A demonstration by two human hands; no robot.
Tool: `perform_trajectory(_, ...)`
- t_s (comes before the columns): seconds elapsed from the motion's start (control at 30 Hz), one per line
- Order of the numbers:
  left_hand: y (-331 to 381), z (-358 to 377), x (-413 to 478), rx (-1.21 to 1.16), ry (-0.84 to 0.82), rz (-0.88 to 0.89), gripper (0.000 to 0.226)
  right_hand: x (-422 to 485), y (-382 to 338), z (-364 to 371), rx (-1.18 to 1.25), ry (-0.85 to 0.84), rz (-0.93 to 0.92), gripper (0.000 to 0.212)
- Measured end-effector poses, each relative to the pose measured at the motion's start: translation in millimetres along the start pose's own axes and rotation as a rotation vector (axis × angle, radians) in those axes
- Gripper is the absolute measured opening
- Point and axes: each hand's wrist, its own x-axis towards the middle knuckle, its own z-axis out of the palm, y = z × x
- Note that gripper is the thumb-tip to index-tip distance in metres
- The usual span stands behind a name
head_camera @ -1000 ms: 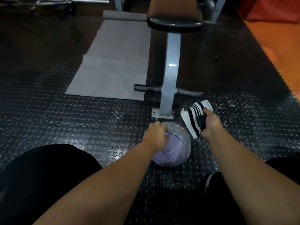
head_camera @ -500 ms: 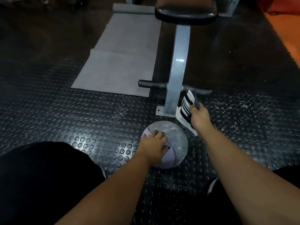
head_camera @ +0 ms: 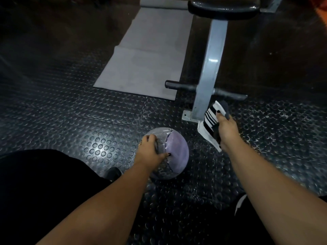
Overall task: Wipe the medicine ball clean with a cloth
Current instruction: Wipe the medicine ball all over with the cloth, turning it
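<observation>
1. Now, from the head view, our left hand (head_camera: 150, 151) grips the medicine ball (head_camera: 177, 152) on the floor, while our right hand (head_camera: 225, 131) clutches the striped cloth (head_camera: 209, 119), held apart from the ball.
2. We judge wiping not yet under way: pale marks show beside the left fingers.
3. Studded black rubber floor (head_camera: 79, 121); beyond our hands lie a grey mat (head_camera: 146, 55) and a bench post (head_camera: 210, 68).

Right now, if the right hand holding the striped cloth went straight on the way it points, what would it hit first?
Probably the bench's grey upright, near its black crossbar; the striped cloth in the right hand would touch it first. Depth is unclear.
</observation>
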Motion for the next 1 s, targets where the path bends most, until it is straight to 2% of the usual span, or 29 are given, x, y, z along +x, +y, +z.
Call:
perform_trajectory(0.1, -11, -9, 4, -0.089, 0.010, -0.033, 0.074, -2, 9, 9, 0.069, -0.038, 0.081, 0.034)
perform_trajectory(0.2, -16, -12, 6, -0.141, 0.003, -0.063, 0.074, -6, 18, 17, -0.047, -0.053, 0.088, 0.039)
perform_trajectory(0.33, -13, -17, 13, -0.133, -0.029, -0.076, 0.086, -7, 24, 25, -0.097, -0.104, 0.089, 0.034)
perform_trajectory(0.43, -13, -18, 21, -0.047, -0.092, -0.064, 0.081, -6, 31, 31, -0.165, -0.135, 0.053, 0.036)
perform_trajectory(0.63, -8, -20, 35, 0.007, -0.104, -0.132, 0.072, -13, 45, 41, -0.313, -0.110, -0.098, 0.049)
perform_trajectory(0.8, -5, -24, 41, -0.095, -0.061, -0.245, 0.071, -17, 59, 53, -0.369, -0.057, -0.166, 0.055)
perform_trajectory(0.87, -5, -27, 47, -0.137, -0.058, -0.321, 0.069, -17, 57, 56, -0.369, -0.055, -0.166, 0.044)
perform_trajectory(0.93, -6, -30, 49, -0.014, 0.009, -0.256, 0.068, -17, 51, 58, -0.333, -0.080, -0.160, 0.030)
perform_trajectory(1.0, -9, -30, 50, 0.112, 0.083, -0.001, 0.067, -13, 49, 59, -0.280, -0.090, -0.154, 0.040)
